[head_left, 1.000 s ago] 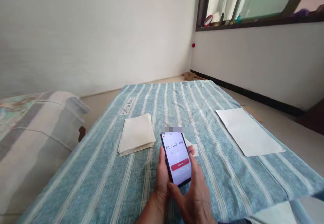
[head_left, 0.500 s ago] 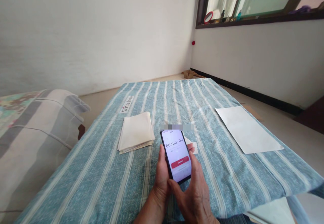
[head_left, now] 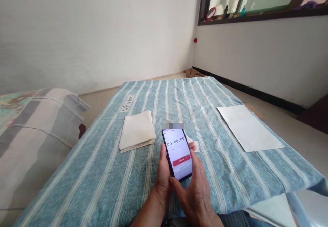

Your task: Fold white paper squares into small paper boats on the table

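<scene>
A smartphone (head_left: 178, 153) with a lit screen is held up over the near part of the table. Its display reads 00:00:00 above a red button. My left hand (head_left: 163, 172) is closed along the phone's left side, with fingertips showing past its right edge. Around the lower right corner of the phone my right hand (head_left: 196, 191) is closed, its thumb at the bottom edge. Behind the phone, a small white piece of paper (head_left: 196, 146) lies partly hidden. To the left sits a stack of off-white paper sheets (head_left: 138, 129).
A blue and white striped cloth (head_left: 102, 172) covers the table. On the right lies a large white sheet (head_left: 248, 128). A bed with grey-striped bedding (head_left: 51, 128) stands at the left. More papers (head_left: 274, 210) show below the table's near right edge.
The whole view has shifted slightly, so everything sits a little higher in the picture. Both hands keep their hold on the phone, and its display still reads 00:00:00.
</scene>
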### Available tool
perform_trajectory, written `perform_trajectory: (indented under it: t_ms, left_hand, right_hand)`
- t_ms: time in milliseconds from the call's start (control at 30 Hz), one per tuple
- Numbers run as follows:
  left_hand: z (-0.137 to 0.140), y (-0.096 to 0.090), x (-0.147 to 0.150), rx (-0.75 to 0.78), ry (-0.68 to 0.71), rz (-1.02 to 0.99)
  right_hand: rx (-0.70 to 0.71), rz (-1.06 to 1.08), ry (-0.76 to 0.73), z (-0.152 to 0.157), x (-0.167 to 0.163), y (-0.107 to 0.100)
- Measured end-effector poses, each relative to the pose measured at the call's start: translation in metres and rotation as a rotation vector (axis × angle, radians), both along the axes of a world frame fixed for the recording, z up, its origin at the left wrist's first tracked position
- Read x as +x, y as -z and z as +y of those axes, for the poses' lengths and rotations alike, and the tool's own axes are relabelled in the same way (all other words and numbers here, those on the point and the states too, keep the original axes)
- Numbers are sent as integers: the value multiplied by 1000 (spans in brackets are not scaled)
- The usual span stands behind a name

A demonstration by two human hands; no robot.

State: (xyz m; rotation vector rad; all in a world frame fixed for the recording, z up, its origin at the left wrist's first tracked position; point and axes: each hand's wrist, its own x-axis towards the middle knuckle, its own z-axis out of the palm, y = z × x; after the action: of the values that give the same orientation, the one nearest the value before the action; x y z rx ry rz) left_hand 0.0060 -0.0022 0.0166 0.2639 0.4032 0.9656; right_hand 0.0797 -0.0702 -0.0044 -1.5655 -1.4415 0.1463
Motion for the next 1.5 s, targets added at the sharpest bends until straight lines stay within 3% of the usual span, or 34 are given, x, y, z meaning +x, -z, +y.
perform_trajectory:
  t_ms: [333,933,1167,1500]
  left_hand:
    - [-2,1,-1,23,8,13]
    - [-3,3,9,80,188,-33]
    - [-12,-3,23,26,188,119]
    - [-31,-20,28,153,239,257]
  right_hand:
    - [-6,49,0,3,1,0]
    - [-56,101,10,5,19,-18]
    - [-51,67,139,-6,36,-8]
    - [-1,-53,189,-29,63,-3]
